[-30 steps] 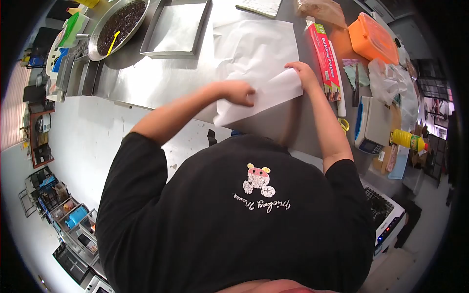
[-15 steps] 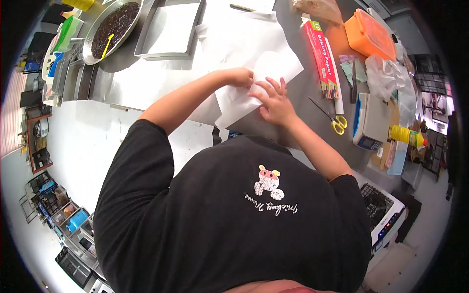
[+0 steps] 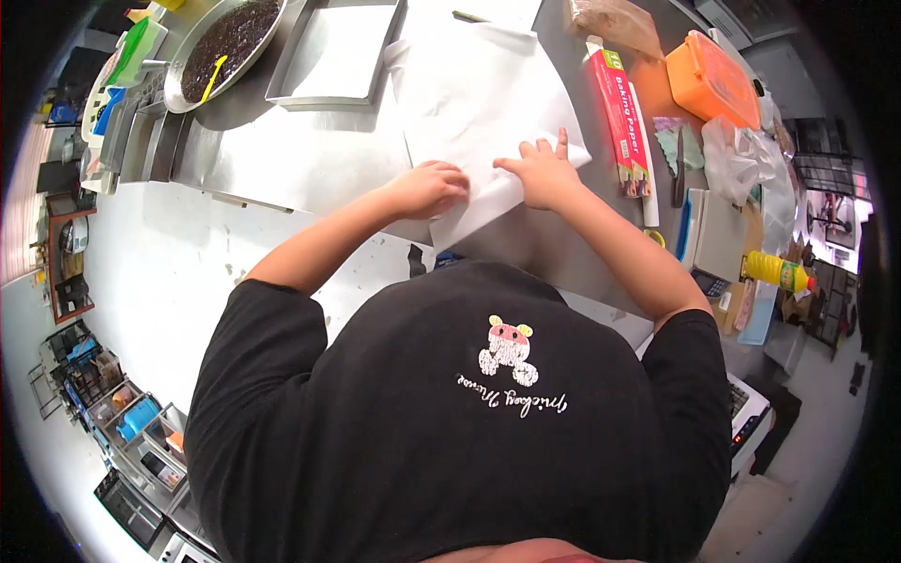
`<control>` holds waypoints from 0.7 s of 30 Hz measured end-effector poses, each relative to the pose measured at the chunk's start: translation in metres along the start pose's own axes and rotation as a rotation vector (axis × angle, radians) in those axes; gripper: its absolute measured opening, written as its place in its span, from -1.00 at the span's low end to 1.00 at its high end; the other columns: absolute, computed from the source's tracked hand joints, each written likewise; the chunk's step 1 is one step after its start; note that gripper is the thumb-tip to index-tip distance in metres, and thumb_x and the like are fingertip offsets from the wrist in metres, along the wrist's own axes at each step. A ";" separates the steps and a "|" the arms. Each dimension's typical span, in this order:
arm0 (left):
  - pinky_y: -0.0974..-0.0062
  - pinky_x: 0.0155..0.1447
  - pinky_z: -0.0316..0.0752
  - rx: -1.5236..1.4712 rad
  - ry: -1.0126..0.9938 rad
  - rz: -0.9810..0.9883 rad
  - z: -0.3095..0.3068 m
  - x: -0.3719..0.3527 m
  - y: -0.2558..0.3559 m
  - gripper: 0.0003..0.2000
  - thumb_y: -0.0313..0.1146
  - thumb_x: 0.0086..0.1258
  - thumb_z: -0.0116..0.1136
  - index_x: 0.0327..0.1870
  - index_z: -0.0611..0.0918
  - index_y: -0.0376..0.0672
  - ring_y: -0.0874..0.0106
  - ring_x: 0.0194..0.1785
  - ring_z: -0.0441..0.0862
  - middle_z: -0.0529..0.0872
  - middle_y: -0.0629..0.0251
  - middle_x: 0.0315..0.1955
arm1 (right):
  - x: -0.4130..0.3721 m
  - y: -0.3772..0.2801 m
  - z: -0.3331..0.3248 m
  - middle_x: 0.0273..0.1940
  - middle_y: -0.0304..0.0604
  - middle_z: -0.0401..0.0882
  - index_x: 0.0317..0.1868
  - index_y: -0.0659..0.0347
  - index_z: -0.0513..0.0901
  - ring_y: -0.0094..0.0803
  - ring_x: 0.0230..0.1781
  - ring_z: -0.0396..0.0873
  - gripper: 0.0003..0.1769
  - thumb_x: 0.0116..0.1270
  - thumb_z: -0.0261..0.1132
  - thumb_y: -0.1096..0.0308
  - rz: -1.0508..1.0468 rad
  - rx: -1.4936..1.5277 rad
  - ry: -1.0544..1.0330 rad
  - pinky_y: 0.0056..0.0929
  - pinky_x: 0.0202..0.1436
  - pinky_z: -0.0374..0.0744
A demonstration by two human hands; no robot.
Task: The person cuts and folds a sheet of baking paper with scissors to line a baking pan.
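Note:
A large white sheet of paper (image 3: 479, 89) lies on the metal table, its near edge folded or bent by the hands. My left hand (image 3: 430, 190) is at the sheet's near left edge, its fingers curled together; whether they pinch the paper is too small to make out. My right hand (image 3: 546, 171) rests on the sheet's near right part with its fingers spread. A red baking paper box (image 3: 619, 122) lies to the right of the sheet. To the left stands a square metal tray (image 3: 274, 97) with a white lining.
A round pan (image 3: 175, 89) of dark filling with a yellow spoon (image 3: 214, 79) stands at the back left. On the right are an orange container (image 3: 711, 80), a knife (image 3: 679, 174), a plastic bag (image 3: 737, 159), a scale (image 3: 718, 230) and a yellow bottle (image 3: 774, 270).
My hands have moved apart, the left one leftward and nearer my body, the right one slightly right. The paper's near part lies flatter and wider. The scissors are now mostly hidden behind my right arm.

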State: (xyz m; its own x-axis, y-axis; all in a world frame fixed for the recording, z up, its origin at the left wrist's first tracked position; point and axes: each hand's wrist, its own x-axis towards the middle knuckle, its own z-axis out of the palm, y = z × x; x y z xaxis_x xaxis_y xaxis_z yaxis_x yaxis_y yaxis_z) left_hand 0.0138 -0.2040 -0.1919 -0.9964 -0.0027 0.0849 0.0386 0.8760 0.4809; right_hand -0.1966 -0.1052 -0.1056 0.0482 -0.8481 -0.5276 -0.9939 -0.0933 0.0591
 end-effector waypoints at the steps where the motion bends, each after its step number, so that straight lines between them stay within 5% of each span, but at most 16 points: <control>1: 0.30 0.24 0.34 -0.008 0.002 -0.003 0.001 -0.009 0.002 -0.78 -0.45 0.13 0.17 -0.18 0.65 -0.08 0.27 0.16 0.47 0.60 0.31 -0.03 | -0.003 0.002 0.003 0.14 -0.05 0.35 0.26 -0.37 0.38 -0.05 0.26 0.29 -0.31 0.09 0.21 0.41 0.011 -0.002 -0.071 0.40 0.37 -0.19; 2: 0.30 0.25 0.34 0.010 -0.010 -0.012 0.002 -0.017 0.004 -0.79 -0.45 0.14 0.15 -0.17 0.65 -0.08 0.28 0.16 0.47 0.59 0.31 -0.02 | -0.002 0.004 0.015 0.12 -0.06 0.34 0.21 -0.34 0.43 -0.05 0.23 0.30 -0.32 0.04 0.26 0.44 -0.015 0.034 -0.018 0.40 0.35 -0.03; 9: 0.30 0.32 0.29 -0.055 0.055 -0.082 0.007 -0.050 0.021 -0.73 -0.56 0.12 0.08 -0.14 0.64 -0.12 0.30 0.22 0.44 0.61 0.29 -0.03 | -0.001 0.017 0.043 0.12 -0.15 0.37 -0.09 -0.01 0.62 -0.20 0.26 0.28 -0.58 -0.08 0.37 0.37 -0.444 0.036 0.092 0.32 0.32 0.15; 11: 0.29 0.34 0.28 -0.101 0.051 -0.091 0.004 -0.056 0.022 -0.71 -0.59 0.11 0.05 -0.12 0.63 -0.13 0.30 0.24 0.43 0.61 0.29 -0.02 | 0.002 0.025 0.051 0.01 -0.15 0.49 -0.20 0.13 0.63 -0.25 0.18 0.38 -0.66 -0.08 0.35 0.31 -0.496 0.158 0.113 0.11 0.28 0.30; 14: 0.28 0.33 0.27 -0.252 -0.004 -0.183 0.004 -0.068 0.020 -0.70 -0.50 0.18 0.02 -0.03 0.59 -0.20 0.25 0.26 0.40 0.59 0.24 0.02 | 0.009 0.039 0.054 -0.13 -0.07 0.57 -0.20 0.22 0.61 -0.16 0.07 0.48 -0.65 -0.04 0.31 0.26 -0.381 0.348 0.102 -0.13 0.17 0.43; 17: 0.32 0.28 0.32 -0.424 0.194 -0.226 0.016 -0.081 0.017 -0.69 -0.33 0.33 -0.04 0.01 0.57 -0.26 0.22 0.22 0.42 0.60 0.16 -0.04 | 0.014 0.044 0.052 -0.15 0.04 0.58 -0.17 0.26 0.60 -0.05 -0.02 0.52 -0.61 0.00 0.28 0.21 -0.233 0.406 0.146 -0.23 0.09 0.47; 19: 0.32 0.26 0.29 -0.753 0.289 -0.406 0.017 -0.085 0.021 -0.63 -0.21 0.41 -0.10 0.02 0.54 -0.31 0.11 0.17 0.43 0.55 0.00 0.04 | 0.019 0.044 0.051 -0.11 0.06 0.58 -0.15 0.28 0.58 -0.05 0.00 0.51 -0.59 0.01 0.29 0.21 -0.197 0.403 0.171 -0.21 0.09 0.47; 21: 0.38 0.15 0.35 -1.028 0.370 -0.427 0.017 -0.077 0.030 -0.60 -0.13 0.40 -0.01 0.03 0.55 -0.30 0.21 0.09 0.49 0.59 0.02 -0.05 | 0.025 0.044 0.049 -0.08 0.08 0.57 -0.13 0.29 0.57 -0.05 0.01 0.51 -0.57 0.02 0.29 0.20 -0.158 0.401 0.195 -0.19 0.08 0.48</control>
State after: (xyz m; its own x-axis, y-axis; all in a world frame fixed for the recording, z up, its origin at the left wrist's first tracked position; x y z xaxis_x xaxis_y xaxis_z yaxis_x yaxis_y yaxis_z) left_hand 0.0905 -0.1688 -0.1987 -0.8669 -0.4908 -0.0872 -0.0821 -0.0320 0.9961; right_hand -0.2443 -0.1048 -0.1580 0.1817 -0.9255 -0.3323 -0.9308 -0.0529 -0.3618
